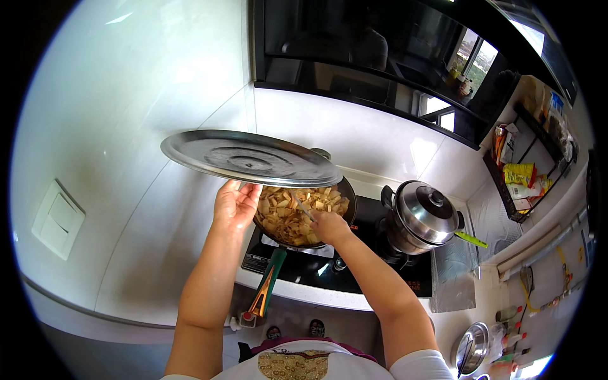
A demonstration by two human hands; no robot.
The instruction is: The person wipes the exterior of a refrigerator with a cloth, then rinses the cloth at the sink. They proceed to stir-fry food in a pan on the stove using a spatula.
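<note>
A large round metal lid [221, 147] is held up and tilted over the left part of the frying pan. My left hand [235, 204] grips it from below at the near rim, with part of the fingers hidden behind it. Inside the dark pan [351, 201] lie many chunks of pale brown cooked food [278, 212], partly covered by the lid in view. My right hand [330, 228] is closed around a thin metal utensil [303, 206] that reaches into the food; its far end is hard to make out. The pan's green handle [273, 278] points toward me.
The pan stands on a black glass cooktop [354, 271]. To its right is a lidded steel pot [411, 218] with a bright green handle [471, 239] beside it. A wall rack [516, 183] holds packets. A metal bowl [474, 348] sits at the lower right, near several bottles.
</note>
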